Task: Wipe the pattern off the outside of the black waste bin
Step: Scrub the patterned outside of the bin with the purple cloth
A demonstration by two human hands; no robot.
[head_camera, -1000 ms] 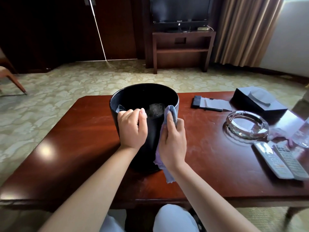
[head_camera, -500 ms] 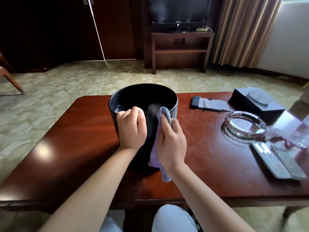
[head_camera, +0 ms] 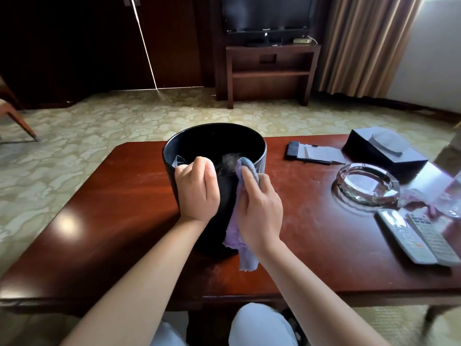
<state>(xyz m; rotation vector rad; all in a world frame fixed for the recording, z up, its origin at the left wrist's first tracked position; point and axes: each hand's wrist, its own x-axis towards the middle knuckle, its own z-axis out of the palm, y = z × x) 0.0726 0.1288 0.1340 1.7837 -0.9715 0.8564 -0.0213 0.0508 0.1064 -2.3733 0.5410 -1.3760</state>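
The black waste bin stands upright on the red-brown table, right in front of me. My left hand grips its near rim, fingers curled over the edge. My right hand presses a purple cloth flat against the bin's near outer wall, just right of the left hand; the cloth's top reaches the rim and its tail hangs down to the table. The wall under the hands and cloth is hidden.
To the right on the table lie a glass ashtray, two remote controls, a dark tissue box and a notepad with a pen. A TV stand is across the carpet.
My right hand with the cloth has slid leftward along the bin's near wall, closer to the left hand. The left hand keeps its grip on the rim.
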